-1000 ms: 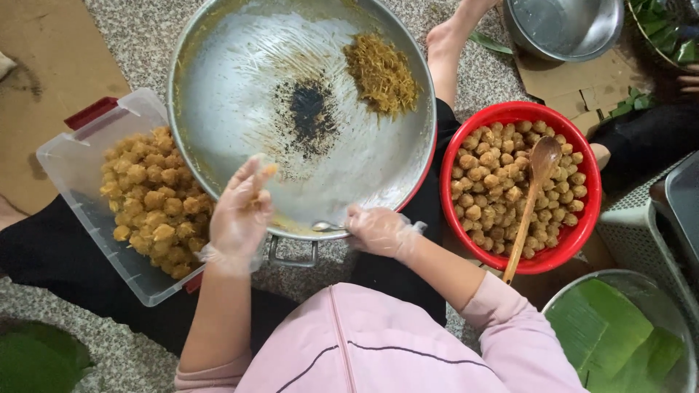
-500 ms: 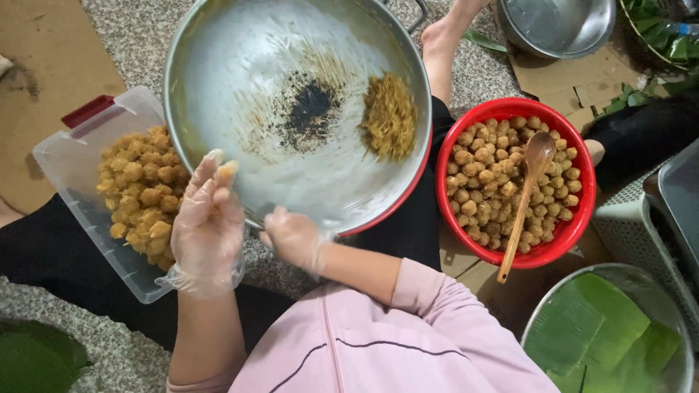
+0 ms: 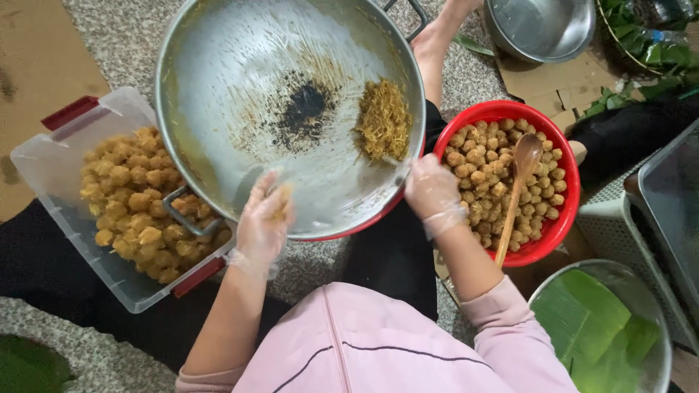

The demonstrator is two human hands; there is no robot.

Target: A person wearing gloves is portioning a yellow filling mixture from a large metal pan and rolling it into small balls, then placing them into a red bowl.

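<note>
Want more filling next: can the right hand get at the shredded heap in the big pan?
Probably yes. The right hand sits at the metal pan rim just below the shredded heap, with only bare pan between them. The left hand is off to the side.

No labels, signs or screens. Only packaging-like items: flattened brown cardboard sheet [image 3: 555, 86] on the floor, upper right; clear plastic storage box with red latches [image 3: 87, 218], left.
</note>
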